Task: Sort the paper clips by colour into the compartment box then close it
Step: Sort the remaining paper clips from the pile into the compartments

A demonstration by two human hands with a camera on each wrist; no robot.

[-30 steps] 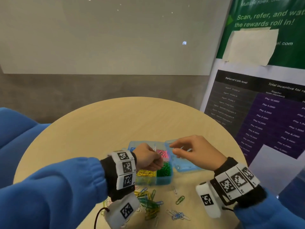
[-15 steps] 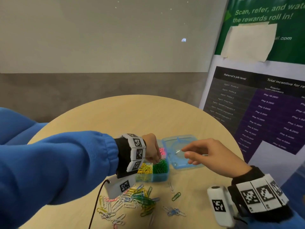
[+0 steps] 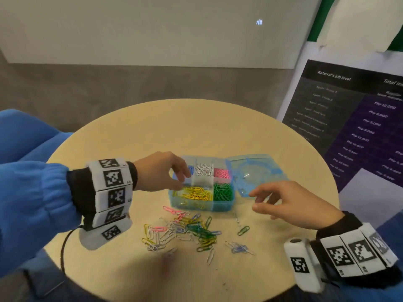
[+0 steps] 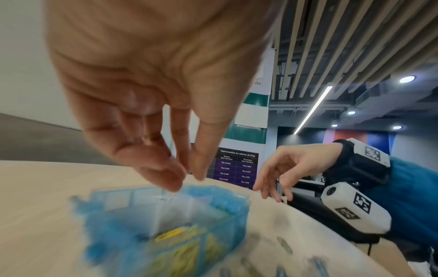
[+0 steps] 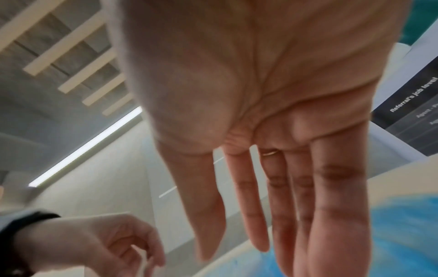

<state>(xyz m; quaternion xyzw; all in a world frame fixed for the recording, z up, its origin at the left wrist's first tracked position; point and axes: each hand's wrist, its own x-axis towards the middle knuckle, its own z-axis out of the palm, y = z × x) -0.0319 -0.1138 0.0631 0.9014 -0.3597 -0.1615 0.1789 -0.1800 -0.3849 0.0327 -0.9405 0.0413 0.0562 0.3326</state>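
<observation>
1. Sorting at the halfway mark, head view: my compartment box sits lid-open on the tabletop, yellow, green, pink, white and blue sections partly filled. A mixed pile of loose paper clips lies just in front, unsorted.
2. Left wrist view: my left hand hangs over the box, fingertips drawn together; whether they pinch a clip, I cannot tell.
3. Right wrist view: my right hand is spread and empty above the lid.

I sit at a round pale wooden counter; ahead, a white wall panel above grey wall; a dark printed poster right; a slatted ceiling with strip light.
</observation>
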